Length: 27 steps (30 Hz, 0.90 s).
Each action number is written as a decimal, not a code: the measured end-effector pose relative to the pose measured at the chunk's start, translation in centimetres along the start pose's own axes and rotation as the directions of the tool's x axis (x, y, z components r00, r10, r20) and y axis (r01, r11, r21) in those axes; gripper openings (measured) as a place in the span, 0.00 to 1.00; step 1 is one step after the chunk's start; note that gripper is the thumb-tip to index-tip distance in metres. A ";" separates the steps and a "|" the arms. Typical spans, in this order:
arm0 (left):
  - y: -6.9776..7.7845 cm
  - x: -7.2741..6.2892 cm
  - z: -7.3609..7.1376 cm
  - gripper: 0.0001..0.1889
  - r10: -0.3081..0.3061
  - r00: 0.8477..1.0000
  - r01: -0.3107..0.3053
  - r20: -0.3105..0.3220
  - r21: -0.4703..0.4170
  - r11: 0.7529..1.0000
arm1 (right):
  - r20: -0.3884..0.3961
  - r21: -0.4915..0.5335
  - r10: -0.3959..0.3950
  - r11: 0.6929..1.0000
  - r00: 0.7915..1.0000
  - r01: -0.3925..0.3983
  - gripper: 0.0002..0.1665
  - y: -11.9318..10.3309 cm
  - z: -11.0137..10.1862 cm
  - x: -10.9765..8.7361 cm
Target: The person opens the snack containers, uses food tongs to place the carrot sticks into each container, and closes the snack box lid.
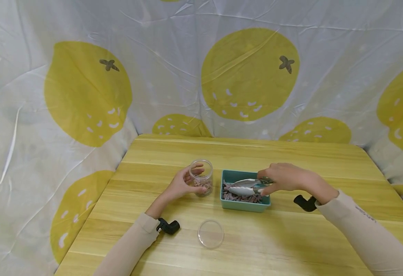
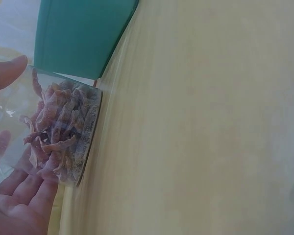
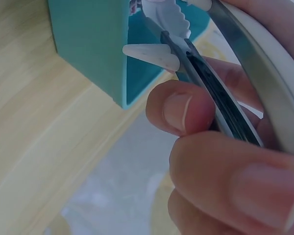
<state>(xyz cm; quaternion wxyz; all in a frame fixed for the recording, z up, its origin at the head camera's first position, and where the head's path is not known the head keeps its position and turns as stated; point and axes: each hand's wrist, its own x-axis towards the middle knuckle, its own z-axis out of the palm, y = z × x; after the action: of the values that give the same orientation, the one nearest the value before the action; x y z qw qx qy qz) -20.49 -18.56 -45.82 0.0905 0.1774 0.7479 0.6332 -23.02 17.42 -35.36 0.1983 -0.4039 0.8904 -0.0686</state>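
Note:
My left hand (image 1: 181, 183) holds a clear open-topped jar (image 1: 201, 172) upright on the table, thumb on the near side and fingers round the far side. Pinkish-brown dried strips (image 2: 54, 127) fill the jar's lower part. To its right stands a teal rectangular box (image 1: 246, 206) with many similar strips (image 1: 237, 197) inside. My right hand (image 1: 287, 177) grips metal tongs (image 3: 225, 93) with white scalloped tips (image 1: 244, 190). The tips reach down into the box, spread apart, among the strips; whether they touch any strip I cannot tell.
A clear round lid (image 1: 211, 234) lies on the wooden table (image 1: 146, 153) in front of the jar and box. A lemon-print curtain (image 1: 173, 76) hangs behind the table and along its sides. Each wrist carries a black camera mount (image 1: 168, 226).

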 end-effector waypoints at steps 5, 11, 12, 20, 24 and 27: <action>0.0 0.0 0.0 0.40 0.004 1.000 -0.004 0.006 -0.001 1.000 | 0.005 0.060 0.008 0.998 1.000 -0.009 0.36 0.5 0.0 -0.4; -0.2 0.0 -0.1 0.40 0.020 1.000 -0.020 0.002 0.002 1.000 | 0.000 0.106 0.013 0.994 1.000 -0.012 0.37 0.9 -0.4 -1.0; -0.2 0.0 -0.1 0.40 0.019 1.000 -0.019 0.002 0.001 1.000 | 0.001 0.112 0.015 0.994 1.000 -0.015 0.37 1.0 -0.4 -1.1; -1.8 0.7 -0.3 0.41 -0.005 1.000 0.005 -0.004 0.009 1.000 | -0.015 0.174 -0.033 0.984 0.999 0.035 0.36 1.6 -0.7 -1.8; -2.9 1.0 -0.6 0.42 -0.006 1.000 0.006 -0.013 0.014 1.000 | -0.021 0.205 -0.045 0.978 0.999 0.049 0.35 1.8 -0.8 -2.0; -3.1 1.0 -0.6 0.42 0.002 1.000 -0.001 -0.014 0.013 1.000 | -0.024 0.220 -0.049 0.974 0.999 0.053 0.34 1.8 -0.9 -2.2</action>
<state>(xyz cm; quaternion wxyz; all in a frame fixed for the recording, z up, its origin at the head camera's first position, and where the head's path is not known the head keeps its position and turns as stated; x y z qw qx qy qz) -22.07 -19.18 -48.62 0.0835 0.1740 0.7524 0.6298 -23.32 20.28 -34.35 0.2319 -0.4013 0.8685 -0.1757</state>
